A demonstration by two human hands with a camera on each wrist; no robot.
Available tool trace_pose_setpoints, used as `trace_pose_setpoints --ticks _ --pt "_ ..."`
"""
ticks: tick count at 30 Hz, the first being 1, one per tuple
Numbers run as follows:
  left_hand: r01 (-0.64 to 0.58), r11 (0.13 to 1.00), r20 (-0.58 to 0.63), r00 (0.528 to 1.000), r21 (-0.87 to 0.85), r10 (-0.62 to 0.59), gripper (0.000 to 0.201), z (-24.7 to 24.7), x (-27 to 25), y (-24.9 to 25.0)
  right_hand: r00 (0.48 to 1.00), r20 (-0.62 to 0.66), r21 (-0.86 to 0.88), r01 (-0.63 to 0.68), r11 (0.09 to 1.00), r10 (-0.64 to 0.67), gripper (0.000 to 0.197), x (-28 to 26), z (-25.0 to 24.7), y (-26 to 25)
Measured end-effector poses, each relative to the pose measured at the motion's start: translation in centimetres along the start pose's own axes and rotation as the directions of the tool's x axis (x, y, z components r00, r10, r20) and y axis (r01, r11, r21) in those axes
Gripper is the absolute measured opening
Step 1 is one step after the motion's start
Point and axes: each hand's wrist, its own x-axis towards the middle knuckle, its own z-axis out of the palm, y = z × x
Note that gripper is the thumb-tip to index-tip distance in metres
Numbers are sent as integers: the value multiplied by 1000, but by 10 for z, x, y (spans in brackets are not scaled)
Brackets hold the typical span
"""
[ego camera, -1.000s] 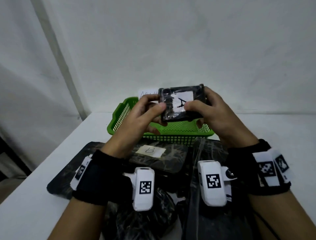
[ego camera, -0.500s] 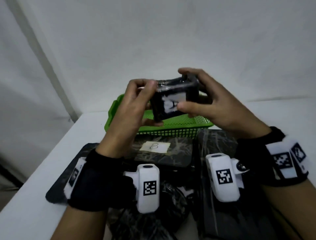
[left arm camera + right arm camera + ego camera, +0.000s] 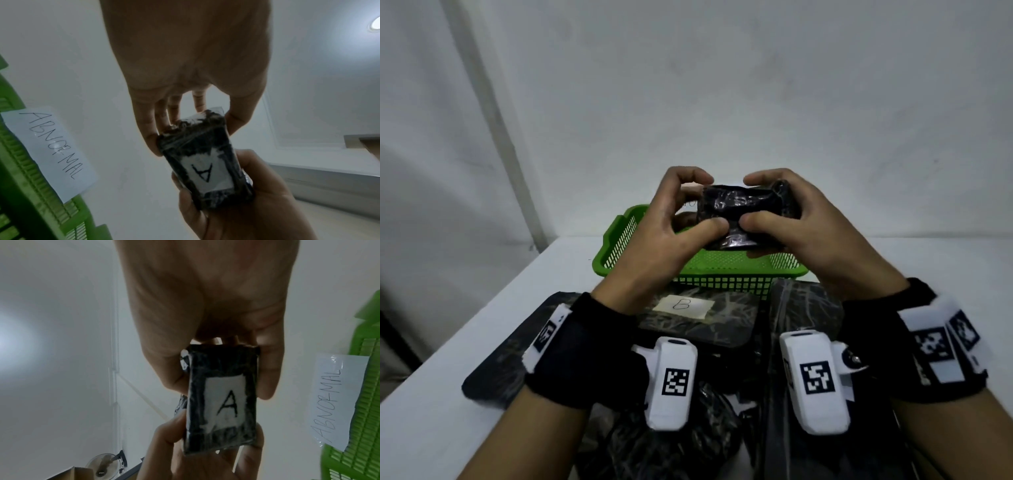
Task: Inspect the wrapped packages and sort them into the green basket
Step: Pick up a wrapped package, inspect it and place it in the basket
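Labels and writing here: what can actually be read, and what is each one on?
"A": white label on the small black wrapped package.
"B": paper label on a flat dark package on the table.
"ABNORMAL": paper sign on the green basket.
Wristband square codes: patterns, not words.

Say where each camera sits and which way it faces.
Head: looks forward and down at both hands, left and right, holding the package above the basket.
Left wrist: looks up along the left palm at the A label.
Right wrist: looks up along the right palm.
Both wrist views share the ABNORMAL sign.
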Motion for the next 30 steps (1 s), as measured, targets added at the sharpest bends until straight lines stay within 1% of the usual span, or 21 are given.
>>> trace_pose_setpoints --ticks 2,4,6,8,10,12,13,14,15,16,17,18,19,21,22,24,26,28,30 --pt "14 1000 -14 1000 5 -14 44 0 0 0 998 -36 -9 51 999 -51 44 -1 1 -2" --pt "12 999 -35 999 43 -10 42 2 -1 0 995 -59 -38 80 996 -82 47 -2 2 -3" --pt "-8 997 -60 998 75 13 42 5 -2 0 992 -64 -59 101 993 -104 50 -2 2 -2" --pt "-5 996 -68 998 87 11 47 4 -2 2 991 -63 -60 118 991 -121 54 -1 1 -1" --pt "59 996 -40 998 60 -57 52 1 -2 6 985 -67 -119 147 982 -156 58 1 -2 -1" --pt "116 993 -22 993 -17 -116 50 -1 -1 8 980 -68 -232 167 958 -187 59 2 -7 1" --pt "122 991 -34 992 -59 -124 48 -3 -1 8 982 -62 -281 154 947 -179 59 3 -9 2" --pt "111 990 -54 992 -84 -116 44 -4 0 6 988 -50 -309 123 943 -145 62 2 -11 2" --pt "90 993 -66 993 -77 -95 41 -6 2 4 996 -25 -304 80 949 -91 69 2 -12 2" --pt "64 997 -59 996 -43 -67 40 -7 3 1 1000 10 -259 30 966 -29 77 2 -11 2" --pt "43 999 -37 998 -7 -43 39 -8 3 -3 999 35 -178 -25 984 32 80 2 -10 2" --pt "23 1000 -13 1000 14 -23 37 -8 3 -5 997 48 -95 -64 993 69 75 2 -9 2" --pt "14 1000 2 1000 10 -15 35 -7 4 -6 997 36 -50 -66 997 67 64 3 -9 2" --pt "15 1000 5 1000 -16 -15 30 -6 4 -9 999 -32 -80 -12 997 9 41 5 -8 1" --pt "8 1000 -2 1000 -12 -8 29 -5 4 -9 998 -58 -100 14 995 -20 36 6 -7 3" --pt "-11 1000 -21 1000 17 11 31 -4 4 -8 996 -78 -96 46 994 -54 35 6 -5 6" --pt "-39 999 -57 998 34 41 30 -4 4 -5 992 -90 -87 86 992 -94 38 5 0 7" --pt "-72 996 -89 993 56 77 30 -5 3 -2 985 -90 -123 134 983 -146 40 4 4 7" --pt "-90 993 -95 991 83 98 34 -8 2 1 979 -78 -145 178 973 -191 40 3 6 5"
